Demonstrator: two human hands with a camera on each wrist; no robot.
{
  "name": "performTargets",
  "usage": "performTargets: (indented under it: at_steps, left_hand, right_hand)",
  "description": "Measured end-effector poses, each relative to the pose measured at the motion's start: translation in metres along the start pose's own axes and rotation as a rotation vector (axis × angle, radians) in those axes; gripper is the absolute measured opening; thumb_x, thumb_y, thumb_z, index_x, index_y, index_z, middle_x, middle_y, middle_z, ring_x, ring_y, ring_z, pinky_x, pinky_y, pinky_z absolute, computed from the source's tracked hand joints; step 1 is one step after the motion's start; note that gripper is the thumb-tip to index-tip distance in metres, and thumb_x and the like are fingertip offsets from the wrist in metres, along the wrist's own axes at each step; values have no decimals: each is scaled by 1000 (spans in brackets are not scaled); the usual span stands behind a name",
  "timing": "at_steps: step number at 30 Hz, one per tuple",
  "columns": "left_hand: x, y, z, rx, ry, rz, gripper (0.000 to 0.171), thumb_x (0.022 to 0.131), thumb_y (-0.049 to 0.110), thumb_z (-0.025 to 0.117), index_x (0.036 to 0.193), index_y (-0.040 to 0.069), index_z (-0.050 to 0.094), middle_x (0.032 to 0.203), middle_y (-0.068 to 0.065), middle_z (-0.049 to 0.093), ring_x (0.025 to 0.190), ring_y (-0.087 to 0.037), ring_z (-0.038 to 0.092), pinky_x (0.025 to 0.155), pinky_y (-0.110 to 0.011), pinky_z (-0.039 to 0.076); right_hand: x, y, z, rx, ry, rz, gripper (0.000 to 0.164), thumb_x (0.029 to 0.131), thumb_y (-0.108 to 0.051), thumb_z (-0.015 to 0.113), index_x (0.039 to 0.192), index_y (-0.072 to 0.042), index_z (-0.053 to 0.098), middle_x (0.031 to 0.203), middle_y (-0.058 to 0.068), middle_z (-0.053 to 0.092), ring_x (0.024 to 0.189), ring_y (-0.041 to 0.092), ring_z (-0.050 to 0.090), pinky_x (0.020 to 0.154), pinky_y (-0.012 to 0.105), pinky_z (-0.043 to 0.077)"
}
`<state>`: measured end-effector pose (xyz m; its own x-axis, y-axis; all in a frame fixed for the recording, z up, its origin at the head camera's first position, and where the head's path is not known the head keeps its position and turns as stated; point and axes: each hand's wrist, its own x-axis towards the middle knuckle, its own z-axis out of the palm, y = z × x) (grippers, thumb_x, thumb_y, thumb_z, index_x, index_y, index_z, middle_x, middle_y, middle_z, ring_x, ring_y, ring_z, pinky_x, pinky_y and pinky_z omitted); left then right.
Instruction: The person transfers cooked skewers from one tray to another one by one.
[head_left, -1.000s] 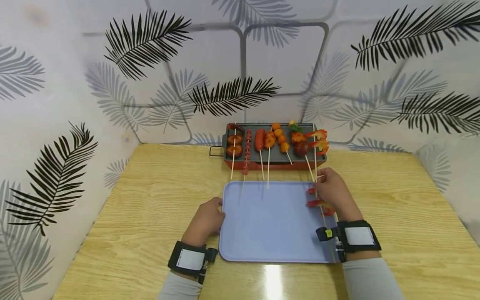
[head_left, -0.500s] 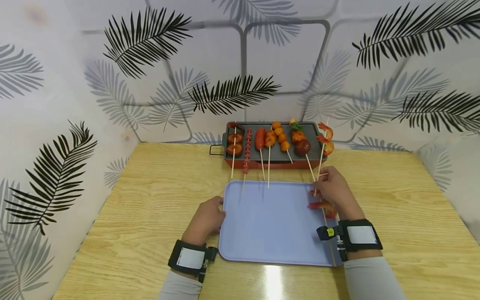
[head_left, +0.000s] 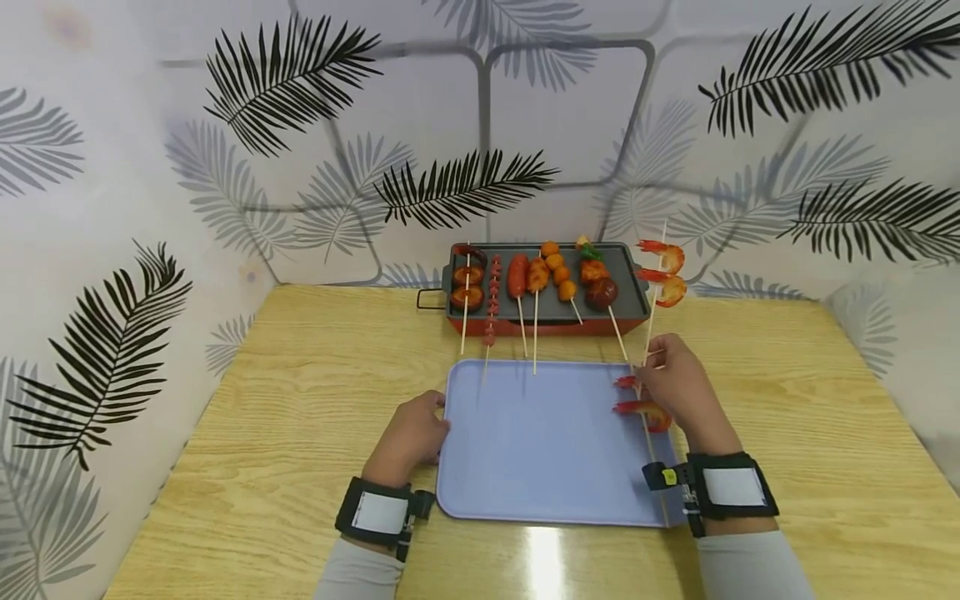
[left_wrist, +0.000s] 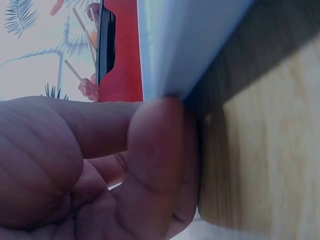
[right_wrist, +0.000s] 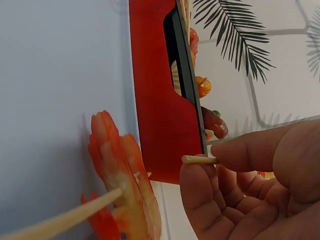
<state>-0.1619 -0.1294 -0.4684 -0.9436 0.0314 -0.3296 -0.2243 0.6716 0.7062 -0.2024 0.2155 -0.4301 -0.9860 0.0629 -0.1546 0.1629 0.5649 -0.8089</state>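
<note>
My right hand (head_left: 678, 383) pinches the bare stick of a shrimp skewer (head_left: 667, 292) between thumb and fingertips. In the right wrist view the stick's blunt end (right_wrist: 197, 159) pokes out of the pinch. The skewer stands up past the grill's right end, its two shrimps at the top. Below the hand, a second shrimp skewer (head_left: 651, 414) lies along the right side of the pale blue tray (head_left: 547, 467), partly covered by the hand and wrist strap. My left hand (head_left: 412, 429) holds the tray's left rim, fingers curled (left_wrist: 157, 145) against its edge.
Behind the tray stands a red grill (head_left: 551, 327) with a dark top and a wire handle (head_left: 430, 300) on its left. Several skewers lie on it, among them a sausage (head_left: 518, 275) and orange balls (head_left: 561, 273). Their sticks jut out toward the tray. A patterned wall rises behind.
The shrimp skewer in my right hand has swung off the grill's right end to the right, and the hand has shifted slightly right. The left hand stays at the tray.
</note>
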Motion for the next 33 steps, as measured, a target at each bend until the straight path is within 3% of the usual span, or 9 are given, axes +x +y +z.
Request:
performTargets:
  at_steps: [4, 9, 14, 19, 33]
  left_hand:
    - [-1, 2, 0, 2, 3, -17, 41, 98, 8, 56, 137, -2, 51, 78, -11, 61, 56, -18, 60, 48, -27, 49]
    - [-4, 3, 1, 2, 0, -29, 41, 98, 8, 55, 138, -3, 51, 77, -11, 60, 54, -18, 59, 47, -26, 48]
    - [-3, 2, 0, -3, 14, -10, 41, 98, 7, 55, 137, -3, 51, 83, -12, 61, 55, -18, 59, 47, -27, 49]
    - [-2, 2, 1, -8, 11, -4, 41, 98, 7, 55, 138, -4, 50, 90, -14, 63, 56, -19, 60, 48, -28, 49]
    - [-4, 6, 1, -7, 12, -12, 42, 99, 8, 55, 138, -4, 50, 95, -16, 63, 60, -19, 60, 50, -28, 51]
  right_hand:
    - [-8, 1, -3, -70, -2, -5, 42, 94, -6, 59, 128, 8, 40, 103, 20, 50, 83, 30, 56, 64, 34, 49]
    - [-22, 5, -4, -113, -26, -30, 39, 96, -8, 60, 125, 8, 40, 96, 19, 51, 68, 26, 59, 58, 35, 50]
    - [-34, 8, -6, -168, -36, -63, 33, 96, -7, 61, 117, 8, 41, 92, 19, 53, 66, 24, 60, 56, 35, 48]
    - [-47, 13, -11, -212, -49, -74, 33, 94, -5, 59, 119, 8, 42, 94, 20, 57, 68, 23, 61, 56, 35, 47]
    - [-80, 26, -13, -234, -87, 33, 34, 92, 0, 59, 120, 8, 42, 96, 19, 54, 70, 22, 61, 57, 35, 49]
